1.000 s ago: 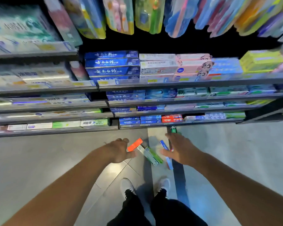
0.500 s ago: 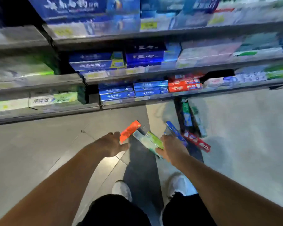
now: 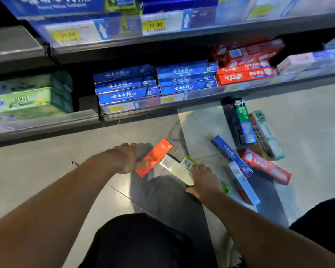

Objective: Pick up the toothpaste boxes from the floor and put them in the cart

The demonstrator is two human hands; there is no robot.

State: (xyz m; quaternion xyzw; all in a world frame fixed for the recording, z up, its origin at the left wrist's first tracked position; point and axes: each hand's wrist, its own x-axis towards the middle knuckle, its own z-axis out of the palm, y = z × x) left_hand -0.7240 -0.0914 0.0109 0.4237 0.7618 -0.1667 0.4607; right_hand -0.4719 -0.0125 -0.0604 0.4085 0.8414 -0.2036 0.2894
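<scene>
Several toothpaste boxes lie on the grey tiled floor below the shelves. My left hand grips the lower end of an orange box. My right hand holds a white box with a green box right beside it, thumb under their near end. To the right lie a blue box, a red box, a pale blue box, a green Darlie box and a teal-white box. No cart is in view.
A low shelf edge juts out just above the floor, stocked with blue boxes, red boxes and green boxes. My knees in dark shorts fill the bottom of the view. A dark floor strip runs under the far boxes.
The view has dropped closer to the floor. Both hands have reached down onto the boxes: the left onto the orange one, the right onto the white and green ones.
</scene>
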